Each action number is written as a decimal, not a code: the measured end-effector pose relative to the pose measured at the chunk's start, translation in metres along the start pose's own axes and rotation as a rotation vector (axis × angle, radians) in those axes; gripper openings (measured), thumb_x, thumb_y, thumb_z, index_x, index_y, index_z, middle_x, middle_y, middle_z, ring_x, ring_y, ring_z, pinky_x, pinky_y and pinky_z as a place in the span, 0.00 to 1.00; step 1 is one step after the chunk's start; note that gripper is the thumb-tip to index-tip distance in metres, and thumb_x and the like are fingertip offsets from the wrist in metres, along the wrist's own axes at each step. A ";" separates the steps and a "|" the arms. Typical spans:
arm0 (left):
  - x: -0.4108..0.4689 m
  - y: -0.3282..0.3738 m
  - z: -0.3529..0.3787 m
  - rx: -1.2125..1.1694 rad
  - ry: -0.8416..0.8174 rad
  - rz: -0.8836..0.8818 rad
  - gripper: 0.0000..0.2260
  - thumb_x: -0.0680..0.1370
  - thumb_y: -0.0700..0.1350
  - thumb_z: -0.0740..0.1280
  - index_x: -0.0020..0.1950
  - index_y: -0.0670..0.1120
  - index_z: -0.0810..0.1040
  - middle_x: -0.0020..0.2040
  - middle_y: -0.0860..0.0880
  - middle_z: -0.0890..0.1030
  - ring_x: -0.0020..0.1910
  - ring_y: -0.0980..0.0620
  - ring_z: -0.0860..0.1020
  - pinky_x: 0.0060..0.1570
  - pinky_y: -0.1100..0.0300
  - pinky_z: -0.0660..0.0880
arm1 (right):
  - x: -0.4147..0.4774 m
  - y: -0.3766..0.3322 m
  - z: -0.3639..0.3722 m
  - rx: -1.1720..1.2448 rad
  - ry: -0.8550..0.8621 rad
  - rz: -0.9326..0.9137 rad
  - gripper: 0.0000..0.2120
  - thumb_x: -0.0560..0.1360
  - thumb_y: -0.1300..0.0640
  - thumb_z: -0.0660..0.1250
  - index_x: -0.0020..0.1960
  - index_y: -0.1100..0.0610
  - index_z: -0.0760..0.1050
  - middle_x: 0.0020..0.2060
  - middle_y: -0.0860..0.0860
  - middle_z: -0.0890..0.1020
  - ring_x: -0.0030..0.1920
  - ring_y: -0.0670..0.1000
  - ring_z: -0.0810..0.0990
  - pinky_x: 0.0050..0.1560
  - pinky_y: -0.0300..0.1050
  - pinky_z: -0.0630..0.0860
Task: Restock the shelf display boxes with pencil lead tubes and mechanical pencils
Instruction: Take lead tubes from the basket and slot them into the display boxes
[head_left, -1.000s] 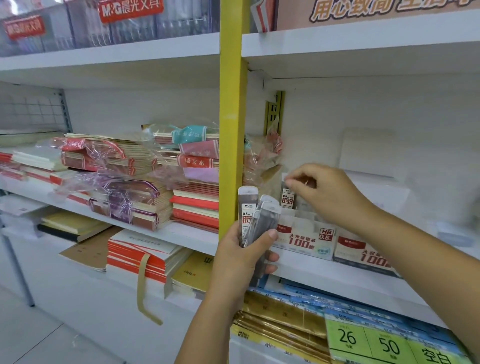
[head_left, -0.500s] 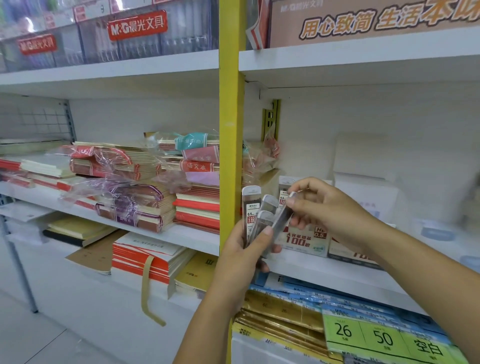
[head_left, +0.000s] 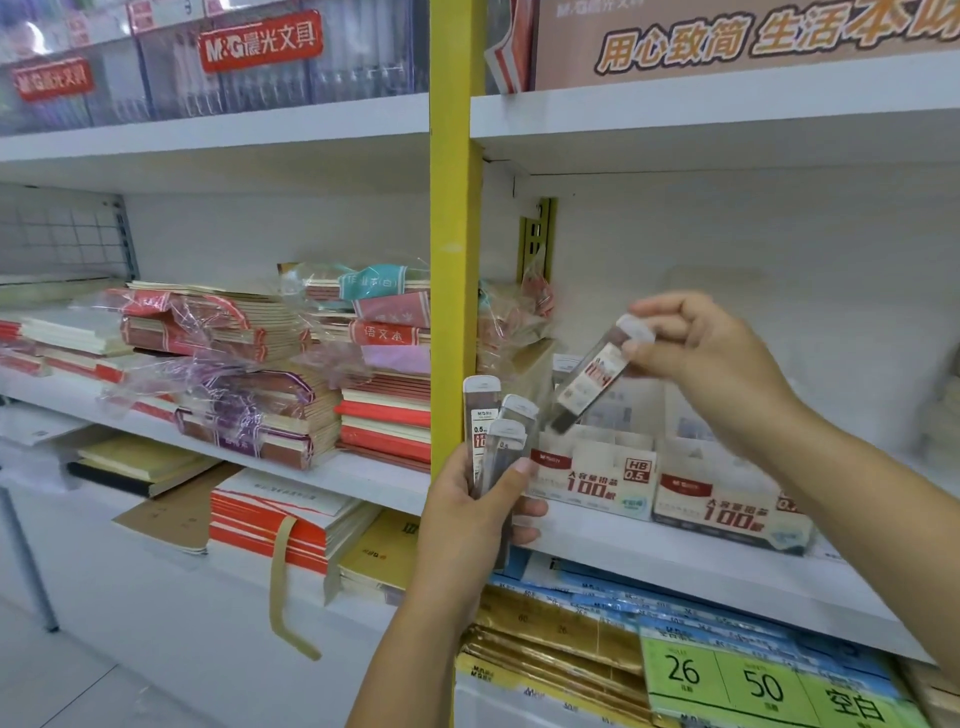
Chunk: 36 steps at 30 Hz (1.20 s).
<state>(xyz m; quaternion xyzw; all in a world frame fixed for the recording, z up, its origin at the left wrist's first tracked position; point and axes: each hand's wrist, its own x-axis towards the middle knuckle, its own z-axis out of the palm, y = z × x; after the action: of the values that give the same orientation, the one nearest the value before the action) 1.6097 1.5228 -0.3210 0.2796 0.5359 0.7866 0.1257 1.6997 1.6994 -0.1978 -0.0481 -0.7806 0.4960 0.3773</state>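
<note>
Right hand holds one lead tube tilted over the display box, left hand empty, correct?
No. The head view shows the left hand gripping several lead tubes, not empty. The right hand does pinch one tilted tube over the display box.

**Colours on the shelf**

We see a yellow post (head_left: 451, 260), white shelf boards (head_left: 675, 566), and white display boxes (head_left: 597, 480) lettered in red. The 3 bunched lead tubes (head_left: 506, 447) and the single lead tube (head_left: 592, 379) are smoky grey with white caps. A green label (head_left: 727, 680) carries black numerals.
</note>
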 end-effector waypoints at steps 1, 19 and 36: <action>0.000 0.000 -0.001 0.007 0.003 -0.001 0.08 0.78 0.47 0.71 0.49 0.62 0.81 0.48 0.52 0.87 0.40 0.50 0.86 0.35 0.61 0.81 | 0.007 -0.002 -0.002 -0.070 0.058 -0.081 0.11 0.75 0.64 0.69 0.52 0.50 0.75 0.47 0.49 0.85 0.47 0.46 0.84 0.46 0.41 0.80; -0.006 0.009 -0.005 0.064 -0.055 0.033 0.07 0.79 0.50 0.70 0.48 0.64 0.81 0.48 0.52 0.86 0.34 0.56 0.81 0.34 0.62 0.78 | 0.045 0.044 0.039 -0.965 -0.061 -0.213 0.12 0.78 0.54 0.67 0.60 0.54 0.79 0.49 0.50 0.69 0.54 0.51 0.71 0.51 0.43 0.69; -0.019 0.026 0.013 0.040 -0.177 -0.044 0.16 0.74 0.60 0.66 0.59 0.57 0.80 0.51 0.50 0.86 0.40 0.53 0.84 0.35 0.60 0.80 | -0.028 -0.001 0.022 -0.090 -0.095 0.035 0.05 0.77 0.54 0.67 0.48 0.49 0.82 0.32 0.46 0.84 0.26 0.41 0.75 0.26 0.33 0.71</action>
<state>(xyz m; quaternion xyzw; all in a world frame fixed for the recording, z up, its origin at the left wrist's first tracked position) 1.6348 1.5133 -0.2998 0.3386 0.5443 0.7451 0.1842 1.7062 1.6703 -0.2174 -0.0550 -0.8180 0.4688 0.3286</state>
